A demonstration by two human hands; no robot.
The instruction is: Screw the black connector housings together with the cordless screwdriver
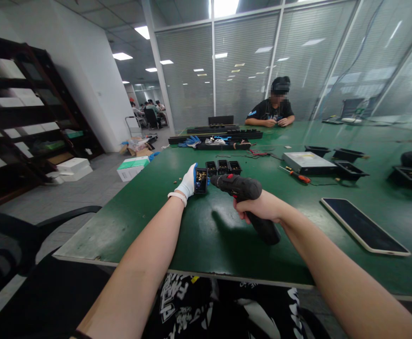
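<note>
My left hand [189, 181], in a white and blue work glove, grips a small black box [201, 187] with brass-coloured metal parts inside, its open side turned toward me. My bare right hand [255, 207] is wrapped round the handle of a black cordless drill [239, 186] with red details. The drill's nose points left at the box; whether its tip touches anything inside is too small to tell. Just behind stand three similar black boxes [223, 167] in a row. A few tiny brass pieces [177, 181] lie left of my glove.
On the green table [128, 221], a phone [365, 225] lies at right, with a screwdriver [300, 176], a grey metal case [308, 162] and several black trays [349, 169] beyond. Blue gloves [191, 141] and long black bars lie at the back. Another person [273, 110] sits across the table.
</note>
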